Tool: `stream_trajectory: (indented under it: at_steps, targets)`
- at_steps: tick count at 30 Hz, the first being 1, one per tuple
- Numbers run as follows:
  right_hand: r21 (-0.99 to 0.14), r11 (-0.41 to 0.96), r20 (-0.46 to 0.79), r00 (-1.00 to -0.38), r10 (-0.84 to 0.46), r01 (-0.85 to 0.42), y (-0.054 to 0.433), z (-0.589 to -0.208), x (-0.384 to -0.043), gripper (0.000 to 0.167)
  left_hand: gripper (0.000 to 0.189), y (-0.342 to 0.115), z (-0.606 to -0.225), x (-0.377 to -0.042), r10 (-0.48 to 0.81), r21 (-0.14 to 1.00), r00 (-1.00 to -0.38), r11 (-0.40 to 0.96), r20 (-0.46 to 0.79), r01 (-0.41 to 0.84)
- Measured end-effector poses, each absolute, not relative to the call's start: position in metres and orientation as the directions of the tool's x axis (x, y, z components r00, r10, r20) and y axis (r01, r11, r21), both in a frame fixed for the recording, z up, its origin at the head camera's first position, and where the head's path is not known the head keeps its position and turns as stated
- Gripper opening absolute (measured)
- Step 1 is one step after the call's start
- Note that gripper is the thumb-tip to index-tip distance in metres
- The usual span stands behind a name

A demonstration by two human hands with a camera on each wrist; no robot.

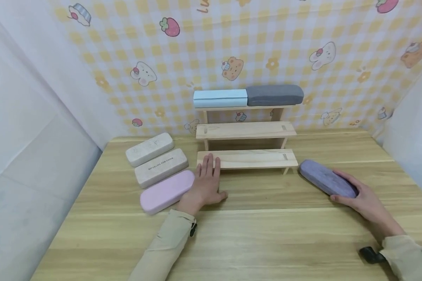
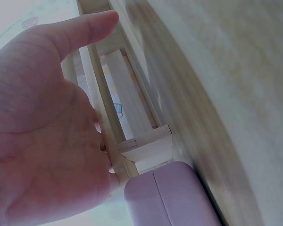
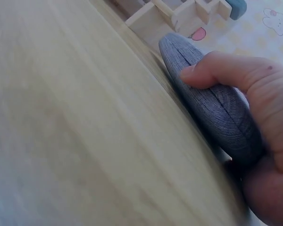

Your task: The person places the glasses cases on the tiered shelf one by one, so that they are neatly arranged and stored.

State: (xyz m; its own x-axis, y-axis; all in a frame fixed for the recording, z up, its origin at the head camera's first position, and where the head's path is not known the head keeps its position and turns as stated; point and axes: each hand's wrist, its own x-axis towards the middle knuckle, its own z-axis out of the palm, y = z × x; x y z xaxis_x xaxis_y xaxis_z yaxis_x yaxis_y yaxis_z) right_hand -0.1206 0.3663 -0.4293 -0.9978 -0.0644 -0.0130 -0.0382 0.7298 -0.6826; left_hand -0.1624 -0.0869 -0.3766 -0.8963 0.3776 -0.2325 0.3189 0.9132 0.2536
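Observation:
My right hand (image 1: 367, 203) grips a purple-grey glasses case (image 1: 325, 177) by its near end, thumb on one side; the right wrist view shows the thumb on its fabric side (image 3: 207, 108). The case lies low at the table, right of a three-tier wooden rack (image 1: 246, 158). With fingers straight, my left hand (image 1: 205, 187) rests its fingertips on the left part of the rack's bottom step. Beside that wrist lies a pink glasses case (image 1: 167, 192), partly behind the hand. On the top step sit a light blue case (image 1: 219, 98) and a dark grey case (image 1: 275, 95), end to end.
Behind the pink case lie a beige case with printed lettering (image 1: 161, 168) and a pale off-white case (image 1: 149, 149), all slanted alike. Everything stands on a wood-grain table (image 1: 232, 242). A yellow checked cloth (image 1: 197, 50) hangs behind the rack.

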Motion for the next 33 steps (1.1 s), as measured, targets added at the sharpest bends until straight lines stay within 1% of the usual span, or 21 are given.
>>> stream_trajectory:
  at_steps: [7,12,16,24,29,33]
  targets:
    - [-0.694,0.717,0.028,-0.998,-0.054,-0.059,0.371,-0.438,-0.116,0.079,0.103,-0.088,-0.377,-0.162,0.375,0.248,-0.897,0.915,-0.233,0.318]
    - [-0.711,0.701,0.023,-0.998,-0.059,-0.058,0.375,-0.434,-0.111,0.076,0.097,-0.088,-0.381,-0.163,0.385,0.281,-0.898,0.904,-0.214,0.321]
    - [-0.702,0.709,0.019,-0.997,-0.070,-0.063,0.377,-0.426,-0.110,0.075,0.096,-0.088,-0.382,-0.163,0.376,0.279,-0.904,0.907,-0.205,0.314]
    - [-0.673,0.732,0.061,-0.994,-0.086,-0.105,0.369,-0.384,-0.118,0.075,0.094,-0.085,-0.379,-0.160,0.378,0.283,-0.901,0.907,-0.213,0.313]
    - [-0.642,0.749,0.091,-0.987,-0.133,-0.161,0.344,-0.353,-0.136,0.073,0.094,-0.086,-0.378,-0.159,0.368,0.276,-0.905,0.911,-0.211,0.306]
    - [-0.612,0.772,0.075,-0.984,-0.162,-0.173,0.316,-0.328,-0.155,0.072,0.094,-0.086,-0.378,-0.160,0.368,0.275,-0.908,0.911,-0.201,0.308]
